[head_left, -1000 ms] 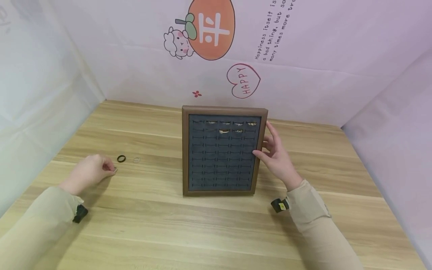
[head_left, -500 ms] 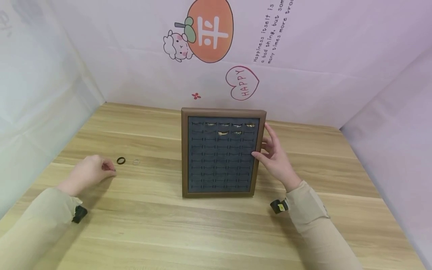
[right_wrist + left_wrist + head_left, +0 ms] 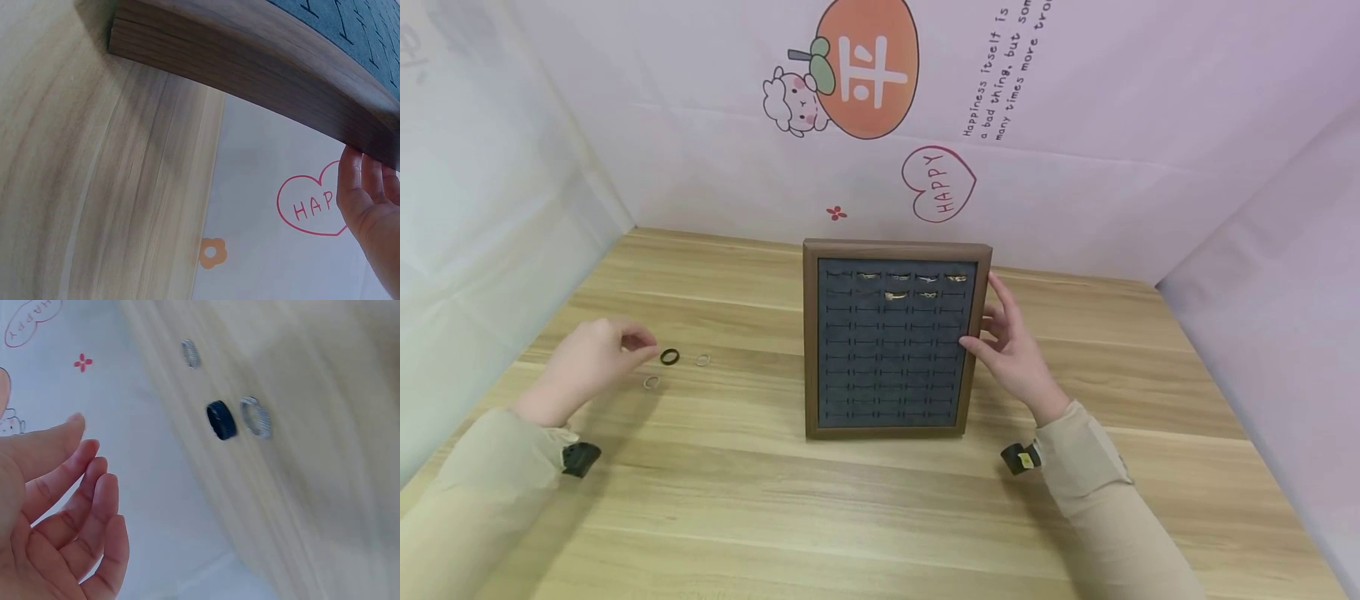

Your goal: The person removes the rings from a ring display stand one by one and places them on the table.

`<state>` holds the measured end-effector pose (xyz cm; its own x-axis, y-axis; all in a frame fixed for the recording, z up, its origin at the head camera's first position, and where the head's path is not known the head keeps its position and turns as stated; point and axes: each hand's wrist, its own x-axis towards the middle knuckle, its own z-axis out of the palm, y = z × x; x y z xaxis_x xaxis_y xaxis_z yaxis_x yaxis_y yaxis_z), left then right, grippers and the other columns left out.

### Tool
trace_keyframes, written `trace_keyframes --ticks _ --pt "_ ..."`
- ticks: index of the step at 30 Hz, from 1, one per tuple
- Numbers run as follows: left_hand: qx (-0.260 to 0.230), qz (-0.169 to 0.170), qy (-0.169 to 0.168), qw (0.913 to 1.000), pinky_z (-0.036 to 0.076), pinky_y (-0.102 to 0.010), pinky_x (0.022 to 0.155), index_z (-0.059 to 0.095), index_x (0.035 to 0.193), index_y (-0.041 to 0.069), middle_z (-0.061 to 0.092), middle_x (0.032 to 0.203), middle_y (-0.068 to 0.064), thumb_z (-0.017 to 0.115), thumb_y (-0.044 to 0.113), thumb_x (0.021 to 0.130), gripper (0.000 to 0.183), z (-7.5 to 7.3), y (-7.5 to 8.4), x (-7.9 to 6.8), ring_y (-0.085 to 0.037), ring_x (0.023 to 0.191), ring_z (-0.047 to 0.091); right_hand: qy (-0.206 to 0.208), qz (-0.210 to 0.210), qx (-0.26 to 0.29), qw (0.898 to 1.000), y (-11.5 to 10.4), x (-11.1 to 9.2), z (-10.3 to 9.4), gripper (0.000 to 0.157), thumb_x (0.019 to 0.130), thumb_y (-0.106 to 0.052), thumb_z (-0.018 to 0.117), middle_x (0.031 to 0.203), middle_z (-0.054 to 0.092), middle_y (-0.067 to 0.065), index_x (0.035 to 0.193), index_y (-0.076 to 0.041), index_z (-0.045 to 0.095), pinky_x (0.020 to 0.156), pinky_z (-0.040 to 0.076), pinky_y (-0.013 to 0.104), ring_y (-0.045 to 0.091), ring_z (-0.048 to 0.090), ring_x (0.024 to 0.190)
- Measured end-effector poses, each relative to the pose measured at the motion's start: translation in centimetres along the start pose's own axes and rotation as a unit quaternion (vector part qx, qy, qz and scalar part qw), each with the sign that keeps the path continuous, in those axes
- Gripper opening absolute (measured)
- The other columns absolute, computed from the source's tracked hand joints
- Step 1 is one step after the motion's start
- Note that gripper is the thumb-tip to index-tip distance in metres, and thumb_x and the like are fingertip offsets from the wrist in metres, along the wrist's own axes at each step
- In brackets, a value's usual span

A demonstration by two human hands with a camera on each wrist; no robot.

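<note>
In the head view my left hand (image 3: 587, 362) hovers at the left over the table, holding nothing. Its thumb and fingers are loosely bent and apart in the left wrist view. Just beyond the fingertips lies a black ring (image 3: 669, 357). A silver ring (image 3: 703, 360) is to its right, and another silver ring (image 3: 651, 382) sits nearer to me. My right hand (image 3: 1018, 358) grips the right edge of a ring display board (image 3: 810, 342), thumb on the front. The board stands upright, wood-framed with a dark slotted panel; several gold and silver rings fill some slots in its top two rows.
The wooden table (image 3: 850, 517) meets a white printed cloth backdrop (image 3: 700, 150) behind the board. Cloth walls rise at the left and right sides. Each wrist carries a small black camera (image 3: 1018, 458).
My left hand has let go of the nearer silver ring, which now lies on the table, and has moved slightly up towards the black ring. The right hand and board stay in place.
</note>
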<state>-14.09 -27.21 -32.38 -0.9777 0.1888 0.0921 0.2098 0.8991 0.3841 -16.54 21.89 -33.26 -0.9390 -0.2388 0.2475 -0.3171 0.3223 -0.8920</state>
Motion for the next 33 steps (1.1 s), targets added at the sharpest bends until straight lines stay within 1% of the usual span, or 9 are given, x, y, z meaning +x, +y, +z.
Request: trace_keyframes --ticks 3,5,8,12,14,18,25,29,33 --pt "-0.004 0.000 0.008 1.0000 0.051 -0.048 0.066 0.069 0.093 -0.002 0.069 0.088 -0.018 0.065 0.019 0.089 0.022 -0.3 0.5 0.2 -0.031 0.077 0.065 0.000 0.004 -0.002 1.000 -0.1 0.0 0.0 0.091 0.087 0.010 0.058 0.131 0.048 0.023 0.153 -0.026 0.007 0.086 0.046 0.014 0.004 0.053 0.104" --pt "-0.009 0.009 0.020 0.9997 0.051 -0.048 0.066 0.069 0.094 -0.002 0.069 0.089 -0.019 0.065 0.020 0.089 0.023 -0.4 0.9 0.2 -0.031 0.077 0.065 0.000 0.005 -0.003 1.000 -0.2 0.0 0.0 0.091 0.087 0.010 0.058 0.132 0.048 0.023 0.152 -0.027 0.007 0.086 0.047 0.015 0.005 0.054 0.104" --pt "-0.010 0.024 0.052 0.9983 0.051 -0.050 0.067 0.069 0.095 -0.002 0.069 0.091 -0.020 0.065 0.020 0.090 0.023 -0.5 1.6 0.3 -0.033 0.078 0.065 0.000 0.005 -0.005 1.000 -0.2 0.1 0.0 0.091 0.087 0.010 0.058 0.132 0.048 0.023 0.152 -0.028 0.007 0.086 0.046 0.015 0.005 0.054 0.104" --pt "-0.008 0.050 0.099 0.9938 0.049 -0.051 0.067 0.069 0.093 -0.001 0.068 0.092 -0.021 0.066 0.018 0.088 0.020 -0.4 2.8 0.4 -0.033 0.079 0.064 0.002 -0.001 0.000 1.000 -0.2 0.0 0.1 0.091 0.087 0.011 0.058 0.132 0.047 0.024 0.153 -0.026 0.007 0.086 0.046 0.013 0.003 0.054 0.104" --pt "-0.009 0.060 0.115 0.9915 0.048 -0.050 0.067 0.070 0.092 0.000 0.068 0.093 -0.020 0.067 0.017 0.087 0.018 -0.3 3.5 0.5 -0.033 0.080 0.063 0.002 -0.004 0.002 1.000 -0.1 -0.1 0.1 0.091 0.087 0.011 0.058 0.131 0.048 0.025 0.153 -0.025 0.007 0.086 0.046 0.013 0.003 0.054 0.104" --pt "-0.017 0.072 0.135 0.9881 0.048 -0.049 0.069 0.070 0.093 0.001 0.067 0.092 -0.017 0.068 0.015 0.086 0.016 -0.2 4.8 0.6 -0.033 0.082 0.063 0.001 -0.002 0.001 1.000 -0.1 -0.1 0.1 0.091 0.087 0.012 0.058 0.131 0.048 0.024 0.153 -0.026 0.007 0.086 0.046 0.013 0.003 0.054 0.104" --pt "-0.036 0.110 0.190 0.9749 0.050 -0.048 0.072 0.070 0.092 0.000 0.067 0.087 -0.014 0.072 0.010 0.083 0.014 -0.3 7.2 1.4 -0.031 0.081 0.063 0.002 0.006 -0.009 1.000 -0.2 -0.1 0.0 0.092 0.087 0.011 0.057 0.132 0.048 0.023 0.153 -0.028 0.005 0.086 0.046 0.015 0.003 0.053 0.105" --pt "-0.052 0.125 0.205 0.9693 0.050 -0.046 0.073 0.070 0.092 0.000 0.067 0.086 -0.013 0.073 0.009 0.081 0.014 -0.5 8.9 1.8 -0.030 0.081 0.062 0.002 0.002 -0.005 1.000 -0.1 0.0 0.0 0.092 0.087 0.011 0.057 0.131 0.048 0.024 0.153 -0.026 0.006 0.086 0.047 0.014 0.003 0.054 0.104" --pt "-0.061 0.150 0.220 0.9620 0.049 -0.042 0.071 0.071 0.090 0.001 0.066 0.085 -0.011 0.074 0.007 0.080 0.013 -0.5 10.5 2.3 -0.028 0.080 0.062 0.003 -0.001 -0.001 1.000 -0.1 0.0 0.1 0.091 0.087 0.011 0.057 0.131 0.047 0.026 0.153 -0.025 0.006 0.086 0.046 0.014 0.001 0.054 0.103"
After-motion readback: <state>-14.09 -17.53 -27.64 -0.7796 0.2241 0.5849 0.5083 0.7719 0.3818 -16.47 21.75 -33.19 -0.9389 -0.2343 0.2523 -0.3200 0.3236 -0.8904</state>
